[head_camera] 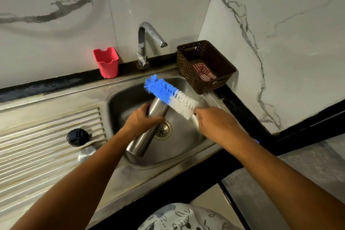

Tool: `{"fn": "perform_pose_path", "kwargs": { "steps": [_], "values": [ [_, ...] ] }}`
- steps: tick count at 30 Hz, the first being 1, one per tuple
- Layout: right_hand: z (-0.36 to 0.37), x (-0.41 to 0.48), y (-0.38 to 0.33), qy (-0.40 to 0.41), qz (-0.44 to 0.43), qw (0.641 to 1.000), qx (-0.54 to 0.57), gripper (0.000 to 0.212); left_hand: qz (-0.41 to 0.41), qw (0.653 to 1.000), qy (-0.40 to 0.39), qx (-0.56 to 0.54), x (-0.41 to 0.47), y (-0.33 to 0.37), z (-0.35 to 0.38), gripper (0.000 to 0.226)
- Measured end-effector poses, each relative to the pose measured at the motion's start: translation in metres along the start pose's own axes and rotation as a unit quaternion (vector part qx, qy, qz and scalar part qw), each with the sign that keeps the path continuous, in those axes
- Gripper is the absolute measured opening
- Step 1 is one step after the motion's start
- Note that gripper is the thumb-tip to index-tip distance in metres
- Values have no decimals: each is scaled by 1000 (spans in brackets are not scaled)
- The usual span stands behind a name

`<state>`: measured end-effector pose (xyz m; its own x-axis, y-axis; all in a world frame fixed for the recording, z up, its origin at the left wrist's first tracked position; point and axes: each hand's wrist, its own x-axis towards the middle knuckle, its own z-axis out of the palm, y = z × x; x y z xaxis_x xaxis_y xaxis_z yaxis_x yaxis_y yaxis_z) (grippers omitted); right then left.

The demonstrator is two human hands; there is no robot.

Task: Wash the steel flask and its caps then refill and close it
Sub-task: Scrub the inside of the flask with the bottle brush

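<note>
The far end of the steel flask (142, 141) is covered by the bristles of the bottle brush (168, 94), so its mouth cannot be made out. Its middle is hidden under the left hand (141, 118), whose fingers are curled round the body. The brush handle is swallowed by the right hand (214, 123), which is closed round it just below the white bristles; how the fingertips lie cannot be told. The steel cap (86, 153) is partly cut off by the left forearm.

The flask is held tilted over the sink (123, 106), its base towards the near left and its top towards the far right, above and just left of the drain (162, 129). A plain brushed-metal cylinder is seen, with a seam near the base. The brush head, blue at the tip and white nearer the handle, is laid across the flask's far end.

On the ribbed drainboard (46, 136) to the left, the black cap (77, 137) is set just beyond the steel one. Behind the sink a tap (144, 43) is seen, with a pink cup (108, 65) to its left and a brown basket (186, 69) holding a checked cloth (203, 73) to its right.
</note>
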<state>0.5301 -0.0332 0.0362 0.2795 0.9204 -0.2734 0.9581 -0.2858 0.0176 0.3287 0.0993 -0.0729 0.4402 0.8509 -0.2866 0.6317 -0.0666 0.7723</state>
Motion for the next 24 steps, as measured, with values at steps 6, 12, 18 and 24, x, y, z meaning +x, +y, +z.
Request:
{"fn": "perform_pose_path", "kwargs": {
  "steps": [6,12,18,24],
  "values": [
    [-23,41,-22,27,9,1000,6,28,115,978,62,161,-13,11,17,84],
    [-56,75,-13,-146,12,981,126,24,218,940,125,230,-23,4,-12,87],
    [-54,62,-8,-274,20,876,397,30,138,971,195,28,-38,-8,-41,85],
    [-41,29,-36,-189,1,864,466,29,124,964,236,18,-37,-9,-46,80]
  ]
}}
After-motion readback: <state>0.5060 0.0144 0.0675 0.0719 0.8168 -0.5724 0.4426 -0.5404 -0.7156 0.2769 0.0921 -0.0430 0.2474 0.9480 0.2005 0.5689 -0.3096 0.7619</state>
